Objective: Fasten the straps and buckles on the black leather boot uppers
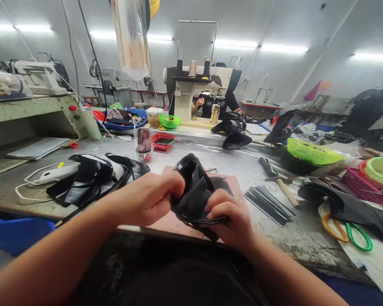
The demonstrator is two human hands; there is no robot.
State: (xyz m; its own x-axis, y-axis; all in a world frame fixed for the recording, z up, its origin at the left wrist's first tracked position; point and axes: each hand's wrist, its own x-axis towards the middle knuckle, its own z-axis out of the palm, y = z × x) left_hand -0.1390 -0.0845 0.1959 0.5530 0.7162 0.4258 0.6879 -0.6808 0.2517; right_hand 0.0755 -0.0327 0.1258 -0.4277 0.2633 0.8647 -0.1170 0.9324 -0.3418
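Several black pieces (92, 174) lie heaped at left on the bench (261, 238). Left hand (147, 197): curled closed on the left edge of a black workpiece (193, 206), fingertips hidden. Workpiece: over the pink board (238, 189), opening upward. Right hand (231, 216): thumb and fingers pinch its right rim. Farther right: dark strips (270, 205), then a wooden-handled hammer (287, 193).

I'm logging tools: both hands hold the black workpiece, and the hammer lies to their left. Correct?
Wrong side: the left hand and right hand do hold the black workpiece, but the head view shows the hammer lying to their right.
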